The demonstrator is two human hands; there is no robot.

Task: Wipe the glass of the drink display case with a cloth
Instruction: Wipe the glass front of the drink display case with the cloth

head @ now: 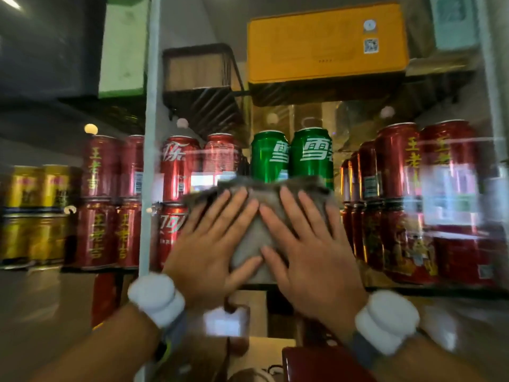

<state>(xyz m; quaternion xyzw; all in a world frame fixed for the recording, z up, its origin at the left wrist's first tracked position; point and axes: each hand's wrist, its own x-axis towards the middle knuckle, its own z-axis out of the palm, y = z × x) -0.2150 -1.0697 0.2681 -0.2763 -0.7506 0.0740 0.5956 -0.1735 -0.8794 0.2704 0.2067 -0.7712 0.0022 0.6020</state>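
Observation:
A grey cloth [256,232] lies flat against the glass front [371,111] of the drink display case, in the middle of the view. My left hand [209,246] presses on the cloth's left half with fingers spread. My right hand [311,246] presses on its right half, fingers spread too, index fingers nearly touching. Both wrists carry white bands. The cloth covers the lower part of two green cans [292,155] behind the glass.
Behind the glass stand stacked red cans [413,202] on the right, red cans [176,172] left of the cloth, and yellow cans [35,210] far left. A pale vertical frame post [148,133] runs down left of centre. A yellow box [325,42] sits on the upper shelf.

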